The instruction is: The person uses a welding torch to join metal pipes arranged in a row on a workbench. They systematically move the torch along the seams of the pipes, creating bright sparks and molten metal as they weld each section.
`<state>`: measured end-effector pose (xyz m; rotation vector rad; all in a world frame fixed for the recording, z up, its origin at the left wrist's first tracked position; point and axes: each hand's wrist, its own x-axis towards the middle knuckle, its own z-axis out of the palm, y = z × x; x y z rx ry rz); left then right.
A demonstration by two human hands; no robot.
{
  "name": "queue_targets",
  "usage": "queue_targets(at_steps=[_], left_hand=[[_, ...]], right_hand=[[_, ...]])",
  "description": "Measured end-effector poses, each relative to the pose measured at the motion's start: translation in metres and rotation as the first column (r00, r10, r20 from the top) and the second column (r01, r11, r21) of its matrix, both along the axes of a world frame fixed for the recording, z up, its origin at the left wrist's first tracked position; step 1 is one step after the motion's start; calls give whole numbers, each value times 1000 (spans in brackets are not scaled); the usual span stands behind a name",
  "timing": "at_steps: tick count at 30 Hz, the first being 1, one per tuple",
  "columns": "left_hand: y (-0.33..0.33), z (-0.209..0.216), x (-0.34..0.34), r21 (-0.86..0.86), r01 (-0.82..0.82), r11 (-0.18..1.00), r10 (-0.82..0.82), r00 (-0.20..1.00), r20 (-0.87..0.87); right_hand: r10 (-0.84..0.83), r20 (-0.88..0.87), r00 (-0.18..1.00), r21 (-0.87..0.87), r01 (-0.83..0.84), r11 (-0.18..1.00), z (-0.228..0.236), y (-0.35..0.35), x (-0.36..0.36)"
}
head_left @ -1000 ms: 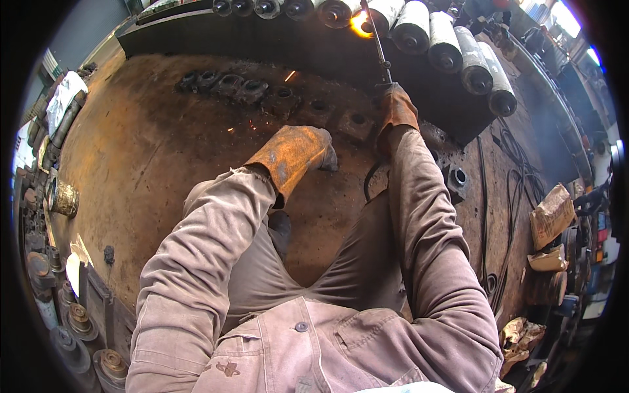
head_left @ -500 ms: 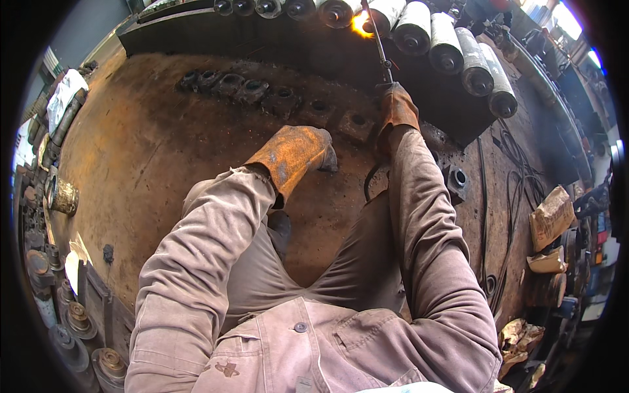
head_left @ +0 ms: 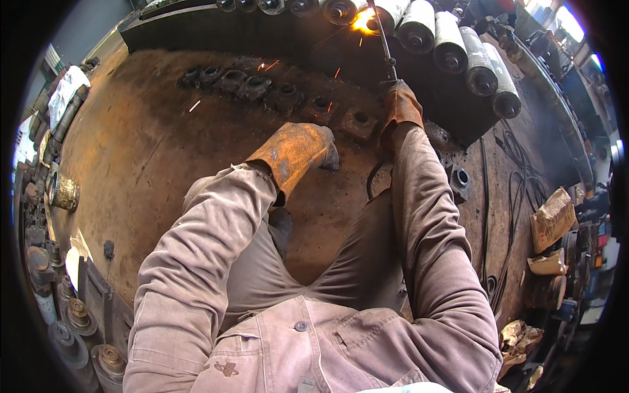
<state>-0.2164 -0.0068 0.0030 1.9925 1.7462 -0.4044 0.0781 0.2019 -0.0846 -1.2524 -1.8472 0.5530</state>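
Observation:
My right hand [head_left: 401,108], in a brown leather glove, is wrapped round a cutting torch [head_left: 389,56]. The torch reaches up and away to a bright flame [head_left: 364,21] at the end of one metal cylinder [head_left: 377,18] in a row. Sparks fly out below it. Over the floor, in front of my lap, is my left hand [head_left: 301,147] in an orange-brown leather glove. Its fingers curl downward and look closed; whatever they might hold is hidden. Several dark square blocks with round holes [head_left: 285,98] lie in a line beyond my left hand.
The cylinders rest along a dark steel plate [head_left: 314,46]. Black hoses [head_left: 517,164] and a holed block [head_left: 459,178] lie at right, near paper sacks [head_left: 552,219]. Metal parts [head_left: 78,314] and a rusty can [head_left: 65,192] line the left edge.
More sparks now scatter over the blocks and floor. The whole view has shifted slightly; the torch stays at about the same cylinder, and my left hand has barely moved.

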Motion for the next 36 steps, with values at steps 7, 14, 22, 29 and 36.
queue_targets(at_steps=[7,14,22,29,36], left_hand=[[-5,5,6,40,-9,999,10,1000,-10],[5,-5,15,52,31,998,-31,999,-9],[-31,50,17,15,-69,997,70,996,-56],[-26,39,13,34,15,999,-14,1000,-15],[-18,18,2,57,-14,998,15,1000,-13]], right_hand=[[-150,223,963,-16,158,987,9,-3,-4],[-272,538,798,-79,368,926,23,-1,-1],[-192,468,862,-434,414,800,67,-21,-28],[-243,577,780,-141,388,911,42,-11,-10],[-281,484,829,-272,448,852,59,-15,-37]])
